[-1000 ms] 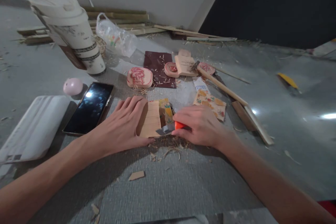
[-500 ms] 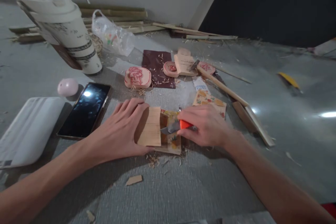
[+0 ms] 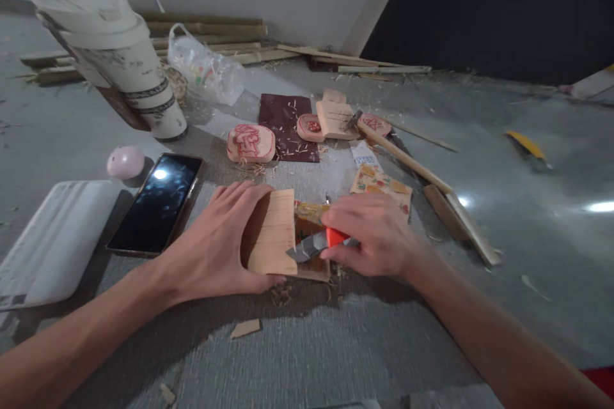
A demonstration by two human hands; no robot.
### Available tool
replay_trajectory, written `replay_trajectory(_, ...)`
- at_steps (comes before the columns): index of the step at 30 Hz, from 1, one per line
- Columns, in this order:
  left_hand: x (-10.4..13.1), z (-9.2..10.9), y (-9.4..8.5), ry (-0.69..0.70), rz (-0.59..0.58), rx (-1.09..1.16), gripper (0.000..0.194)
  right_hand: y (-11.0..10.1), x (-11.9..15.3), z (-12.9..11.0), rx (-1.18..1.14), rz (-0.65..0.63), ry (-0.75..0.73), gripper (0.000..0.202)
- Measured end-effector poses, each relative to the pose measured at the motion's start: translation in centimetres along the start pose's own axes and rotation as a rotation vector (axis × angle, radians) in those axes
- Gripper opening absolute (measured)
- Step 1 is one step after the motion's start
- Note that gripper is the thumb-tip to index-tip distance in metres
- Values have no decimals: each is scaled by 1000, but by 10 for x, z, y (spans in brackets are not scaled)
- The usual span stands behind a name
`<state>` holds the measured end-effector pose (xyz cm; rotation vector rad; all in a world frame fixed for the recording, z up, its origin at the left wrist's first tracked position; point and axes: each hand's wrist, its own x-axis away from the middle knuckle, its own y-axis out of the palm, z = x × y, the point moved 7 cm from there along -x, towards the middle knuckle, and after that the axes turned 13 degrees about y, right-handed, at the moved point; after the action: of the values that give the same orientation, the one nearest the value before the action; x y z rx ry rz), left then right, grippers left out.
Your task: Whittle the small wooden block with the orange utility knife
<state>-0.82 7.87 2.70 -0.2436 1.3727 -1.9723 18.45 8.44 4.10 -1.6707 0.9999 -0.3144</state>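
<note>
Head view: our left hand (image 3: pixel 218 239), spread wide, held a pale rectangular wooden board (image 3: pixel 272 230) between thumb and fingers; face already lined, edge looked part-cut, remainder unclear. Grey-bladed orange-handled knife (image 3: pixel 316 245) sat at board's right edge, gripped in our right hand (image 3: pixel 368 234).

One left hand (image 3: pixel 215 236) and one right hand (image 3: pixel 371 233) are pictured with one orange-handled, grey-bladed knife (image 3: pixel 313 246) and one hand-held, pale, rectangular wooden piece (image 3: pixel 274 227). Three pale, rounded wooden blocks marked in red (image 3: pixel 251 144) are counted, with one white, patterned, lidded tumbler (image 3: pixel 122 64), one black-screened, rectangular phone (image 3: pixel 157 203), one pink, rounded object (image 3: pixel 125 163), one clear plastic bag (image 3: pixel 224 78) and one dark maroon, flat sheet (image 3: pixel 282 116) also seen.
</note>
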Motion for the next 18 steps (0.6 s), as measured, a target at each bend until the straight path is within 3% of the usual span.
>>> replay_trajectory(4, -1, 5, -1, 20, -2, -13, 94, -10, 0, 13, 101, 129, 95, 44)
replay_trajectory(12, 2, 5, 1, 28, 33, -38, 97, -5, 4, 17, 29, 59, 137, 46)
replay_trajectory(18, 1, 6, 0, 34, 47, -66, 97, -8, 5, 13, 56, 79, 134, 43)
